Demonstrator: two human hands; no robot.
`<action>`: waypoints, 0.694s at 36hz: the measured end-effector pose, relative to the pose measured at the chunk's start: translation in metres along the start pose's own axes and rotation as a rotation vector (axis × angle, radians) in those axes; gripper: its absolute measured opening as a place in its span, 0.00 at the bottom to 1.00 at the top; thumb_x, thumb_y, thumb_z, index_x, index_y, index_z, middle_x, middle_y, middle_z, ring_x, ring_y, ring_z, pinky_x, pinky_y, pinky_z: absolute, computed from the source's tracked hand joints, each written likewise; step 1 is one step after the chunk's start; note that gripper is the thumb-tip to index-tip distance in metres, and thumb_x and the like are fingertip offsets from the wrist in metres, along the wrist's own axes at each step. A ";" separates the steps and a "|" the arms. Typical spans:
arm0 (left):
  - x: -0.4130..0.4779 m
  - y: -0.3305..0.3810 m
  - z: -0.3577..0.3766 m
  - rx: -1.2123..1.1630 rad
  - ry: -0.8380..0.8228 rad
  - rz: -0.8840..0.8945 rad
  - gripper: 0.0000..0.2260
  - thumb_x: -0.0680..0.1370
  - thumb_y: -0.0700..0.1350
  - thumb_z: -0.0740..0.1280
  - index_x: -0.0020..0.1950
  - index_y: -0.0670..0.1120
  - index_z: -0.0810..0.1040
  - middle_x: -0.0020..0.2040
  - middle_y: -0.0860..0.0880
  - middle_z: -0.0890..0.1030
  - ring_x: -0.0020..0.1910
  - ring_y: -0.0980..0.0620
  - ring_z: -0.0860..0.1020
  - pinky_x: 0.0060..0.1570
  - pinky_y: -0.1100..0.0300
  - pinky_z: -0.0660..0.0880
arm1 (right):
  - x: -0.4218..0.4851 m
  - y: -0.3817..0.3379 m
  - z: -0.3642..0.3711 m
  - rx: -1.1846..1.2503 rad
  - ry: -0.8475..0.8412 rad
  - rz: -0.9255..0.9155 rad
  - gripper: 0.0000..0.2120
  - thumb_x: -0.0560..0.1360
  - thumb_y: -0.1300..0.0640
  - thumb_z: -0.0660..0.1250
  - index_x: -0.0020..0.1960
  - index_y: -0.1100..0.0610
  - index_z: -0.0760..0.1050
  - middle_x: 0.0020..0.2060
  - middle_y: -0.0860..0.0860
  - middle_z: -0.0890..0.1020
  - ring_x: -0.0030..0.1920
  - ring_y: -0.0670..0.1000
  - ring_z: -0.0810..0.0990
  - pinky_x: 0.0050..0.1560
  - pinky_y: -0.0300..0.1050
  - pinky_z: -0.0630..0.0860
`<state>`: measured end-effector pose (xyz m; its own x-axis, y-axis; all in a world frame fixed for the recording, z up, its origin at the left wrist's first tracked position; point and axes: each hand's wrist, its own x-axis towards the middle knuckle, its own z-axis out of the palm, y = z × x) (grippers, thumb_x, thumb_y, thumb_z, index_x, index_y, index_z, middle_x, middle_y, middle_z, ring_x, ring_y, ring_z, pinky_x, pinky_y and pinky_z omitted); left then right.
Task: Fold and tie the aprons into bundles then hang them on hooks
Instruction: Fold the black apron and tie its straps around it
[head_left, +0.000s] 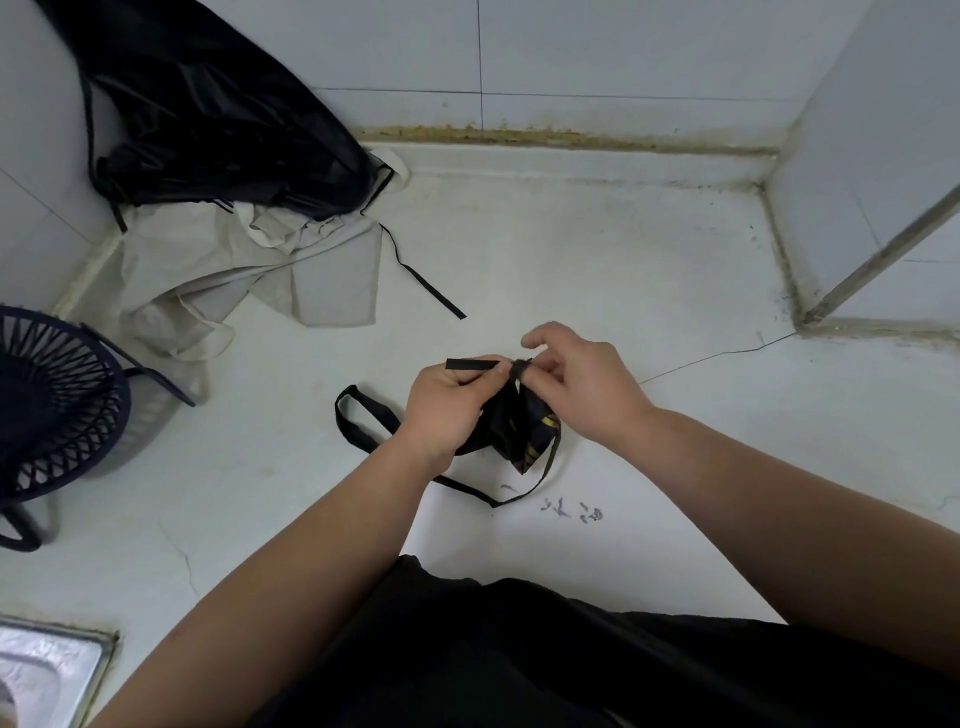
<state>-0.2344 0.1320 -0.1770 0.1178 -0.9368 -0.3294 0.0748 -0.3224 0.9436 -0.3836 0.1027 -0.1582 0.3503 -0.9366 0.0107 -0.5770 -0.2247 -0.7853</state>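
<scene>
One black apron with yellow stripes (522, 434) is already folded into a small bundle and is being tied near the middle of the white countertop (623, 260), slightly toward its near edge. The knot is judged to be unfinished: the strap end (470, 364) sticks out to the left, a strap loop (358, 421) lies flat beside the bundle, and another length of strap trails toward the near edge. At the far left corner a loose black apron (223, 114) and a beige apron (249, 270) are heaped unfolded, so most of the folding, tying and all the hanging is taken to remain; no hooks are seen. The left hand (447, 410) is held over the bundle, its fingers curled and pinching the strap end. The right hand (582, 384) is raised opposite, thumb and fingertips pinching the strap at the bundle's top, the forefinger lifted. A dark mesh basket (52, 405) stands at the left edge, a steel sink (47, 670) at the near left corner.
</scene>
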 end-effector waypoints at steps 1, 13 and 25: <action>-0.001 0.000 0.001 0.000 0.004 -0.003 0.06 0.78 0.39 0.68 0.47 0.42 0.84 0.43 0.45 0.84 0.45 0.48 0.80 0.53 0.53 0.76 | 0.001 0.002 0.000 0.029 0.012 0.024 0.04 0.77 0.58 0.65 0.51 0.55 0.77 0.37 0.47 0.81 0.38 0.49 0.79 0.43 0.35 0.73; -0.014 -0.006 0.010 -0.126 0.331 0.061 0.04 0.77 0.38 0.69 0.49 0.42 0.83 0.41 0.50 0.84 0.42 0.57 0.82 0.48 0.61 0.79 | 0.006 0.012 0.006 0.361 0.127 0.445 0.11 0.81 0.52 0.56 0.42 0.53 0.70 0.39 0.51 0.79 0.46 0.58 0.80 0.55 0.59 0.77; -0.017 0.006 0.012 -0.152 0.326 0.079 0.09 0.81 0.36 0.60 0.41 0.43 0.73 0.34 0.54 0.82 0.44 0.54 0.82 0.48 0.61 0.79 | 0.010 -0.001 -0.003 0.765 0.311 0.675 0.11 0.82 0.56 0.54 0.41 0.57 0.65 0.31 0.53 0.71 0.29 0.50 0.67 0.36 0.44 0.74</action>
<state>-0.2476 0.1445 -0.1652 0.4367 -0.8575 -0.2722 0.1968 -0.2042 0.9589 -0.3813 0.0924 -0.1552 -0.1344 -0.8559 -0.4993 0.0737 0.4939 -0.8664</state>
